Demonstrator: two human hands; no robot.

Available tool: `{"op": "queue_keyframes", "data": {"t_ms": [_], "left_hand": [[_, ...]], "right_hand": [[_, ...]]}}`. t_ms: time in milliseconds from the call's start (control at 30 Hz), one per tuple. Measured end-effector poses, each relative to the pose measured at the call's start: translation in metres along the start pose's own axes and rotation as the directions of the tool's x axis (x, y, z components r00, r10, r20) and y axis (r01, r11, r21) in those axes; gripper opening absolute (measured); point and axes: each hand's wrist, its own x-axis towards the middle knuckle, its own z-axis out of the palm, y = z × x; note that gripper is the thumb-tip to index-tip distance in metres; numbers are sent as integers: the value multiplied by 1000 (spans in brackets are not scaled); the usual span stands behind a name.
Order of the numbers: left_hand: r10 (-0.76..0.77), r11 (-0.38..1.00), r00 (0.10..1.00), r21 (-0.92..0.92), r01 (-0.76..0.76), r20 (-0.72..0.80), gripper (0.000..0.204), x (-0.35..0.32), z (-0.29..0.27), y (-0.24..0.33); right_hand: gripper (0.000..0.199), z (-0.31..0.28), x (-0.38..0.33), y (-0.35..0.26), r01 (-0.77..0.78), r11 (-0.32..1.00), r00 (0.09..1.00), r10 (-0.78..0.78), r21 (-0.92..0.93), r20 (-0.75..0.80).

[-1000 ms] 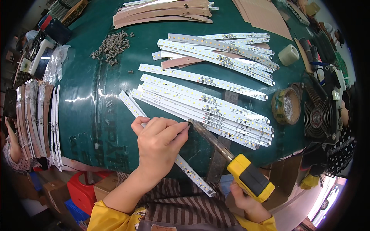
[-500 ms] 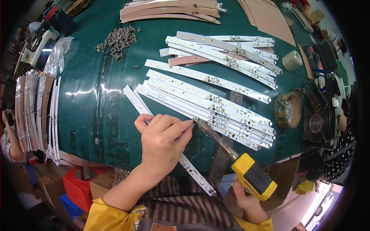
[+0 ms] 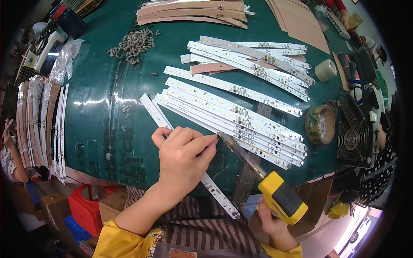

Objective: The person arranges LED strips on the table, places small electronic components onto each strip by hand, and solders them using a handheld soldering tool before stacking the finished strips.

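Observation:
My left hand (image 3: 183,157) is closed in a pinch, thumb and forefinger around something small at the tip of an electric screwdriver (image 3: 282,198). The fingers hide most of that small piece. My right hand (image 3: 271,221) grips the yellow and black screwdriver by its handle, the long metal shaft slanting up and left. Beneath my left hand, a white LED strip (image 3: 215,193) lies aslant, its near end at the table's front edge. Beside the shaft, several more LED strips (image 3: 241,116) lie in an overlapping row.
Small metal screws or posts (image 3: 133,44) form a pile at the far left. Crossed LED strips (image 3: 258,58) lie farther back, near a tape roll (image 3: 325,70). A larger roll (image 3: 320,124) and a fan (image 3: 353,142) stand right. Bundled strips (image 3: 36,124) line the left edge.
Hands and screwdriver keep nearly the same place and pose. The whole view has shifted very slightly.

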Motion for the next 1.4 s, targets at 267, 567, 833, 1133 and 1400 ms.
{"op": "queue_keyframes", "data": {"t_ms": [267,567,833,1133,1400], "left_hand": [[9,1000,1000,24,-8,-4,16,3,-3,3],[17,999,1000,43,-17,-8,15,1,-5,4],[-3,1000,1000,19,3,27,11,-7,-13,5],[-191,974,960,-82,212,206,18,47,-58,-35],[-120,990,993,80,120,-9,17,97,-47,-101]], "right_hand": [[30,-11,-14,-1,-130,974,990,117,188,75],[54,-8,5,8,40,978,944,30,206,-328],[53,-1,8,2,-4,887,951,145,461,-271],[60,0,-12,-3,-43,890,967,151,453,-204],[62,3,-34,16,-58,876,977,148,480,-152]]}}
